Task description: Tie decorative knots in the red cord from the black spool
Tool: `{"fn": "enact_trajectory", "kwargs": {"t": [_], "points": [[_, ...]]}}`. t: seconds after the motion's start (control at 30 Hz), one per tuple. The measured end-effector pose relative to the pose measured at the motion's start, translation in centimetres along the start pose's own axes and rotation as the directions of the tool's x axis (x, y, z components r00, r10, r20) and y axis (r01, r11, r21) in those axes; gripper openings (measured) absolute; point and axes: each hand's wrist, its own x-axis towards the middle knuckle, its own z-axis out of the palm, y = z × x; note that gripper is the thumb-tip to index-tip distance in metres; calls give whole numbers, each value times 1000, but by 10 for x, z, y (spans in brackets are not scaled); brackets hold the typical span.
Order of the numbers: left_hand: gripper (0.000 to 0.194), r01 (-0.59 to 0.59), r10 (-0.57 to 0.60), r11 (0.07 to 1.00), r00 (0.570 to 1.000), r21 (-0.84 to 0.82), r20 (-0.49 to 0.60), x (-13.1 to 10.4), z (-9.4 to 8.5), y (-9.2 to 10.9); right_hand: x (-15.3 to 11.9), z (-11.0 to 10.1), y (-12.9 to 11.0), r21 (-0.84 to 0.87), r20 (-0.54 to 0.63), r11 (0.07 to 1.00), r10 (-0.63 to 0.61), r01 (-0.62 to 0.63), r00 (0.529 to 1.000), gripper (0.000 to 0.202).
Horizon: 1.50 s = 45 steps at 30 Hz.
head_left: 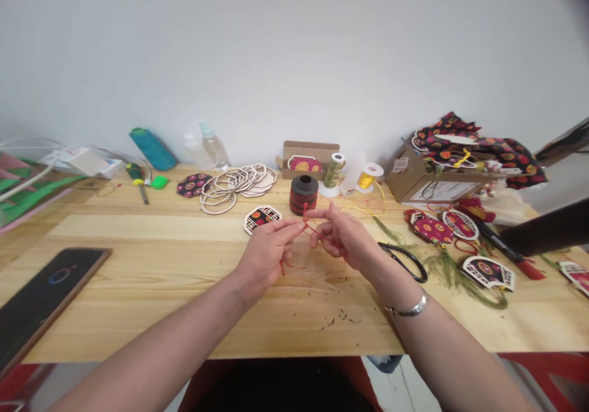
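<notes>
Both hands meet over the middle of the table, in front of a dark spool (304, 195) wound with red cord. My left hand (267, 247) is closed in a pinch on a thin red cord (294, 267), whose loose ends hang below the fingers. Fingers of my right hand (343, 235) are bent around the same cord, the index finger stretched toward the left fingertips. A small knot or loop shows between the two hands, too fine to make out. Just behind my left hand lies a patterned octagonal piece (262, 218). Black-handled scissors (407, 261) rest beside my right wrist.
Wooden frames (239, 185), a green thread spool (334, 171) and a yellow spool (369, 177) stand along the back. At right are a cardboard box (432, 182) with patterned cloth and tasselled ornaments (432, 228). A phone (50, 301) lies at left, a screwdriver (137, 181) behind.
</notes>
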Motion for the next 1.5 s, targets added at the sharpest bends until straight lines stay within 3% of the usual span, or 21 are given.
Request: {"fn": "enact_trajectory", "kwargs": {"t": [0.07, 0.1, 0.17, 0.2, 0.27, 0.33, 0.43, 0.57, 0.67, 0.8, 1.03, 1.5], "points": [[23, -1, 1, 1000, 1000, -29, 7, 3, -3, -6, 0, -5, -2, -370, -241, 927, -155, 57, 958, 55], [23, 4, -4, 1000, 1000, -30, 17, 5, -5, -9, 0, -6, -2, -537, -327, 840, -291, 76, 899, 46], [23, -1, 1, 1000, 1000, -12, 27, 7, -8, -12, 1, -6, -1, -728, -323, 673, -510, 135, 797, 32], [23, -5, 5, 1000, 999, 0, 34, 8, -10, -12, 1, -6, 0, -746, -279, 639, -557, 188, 782, 29], [24, -17, 15, 1000, 998, 22, 53, 9, -11, -12, 2, -3, 3, -640, -176, 705, -522, 306, 835, 29], [23, -21, 18, 999, 996, 35, 86, 8, -11, -12, 3, 0, 6, -390, -96, 863, -385, 321, 918, 27], [22, -26, 21, 998, 994, 51, 111, 7, -11, -12, 3, 4, 9, -3, 7, 984, -175, 175, 984, 27], [22, -22, 13, 996, 995, 85, 100, 6, -12, -13, 2, 8, 6, 210, -9, 978, -14, 15, 1000, 32], [22, -14, -1, 992, 993, 123, 120, 8, -13, -15, 1, 9, 5, 184, -47, 983, -1, 10, 999, 32], [23, -9, -13, 985, 992, 172, 127, 8, -15, -17, 3, 8, 8, 71, -78, 993, -87, 93, 993, 30], [22, 19, -41, 992, 984, 126, 173, 4, -12, -15, 4, 6, 8, -32, -74, 985, -173, 171, 982, 27], [27, 19, -42, 977, 994, 215, 104, 5, -12, -17, 3, 6, 6, -14, -66, 986, -165, 164, 984, 26]]}}
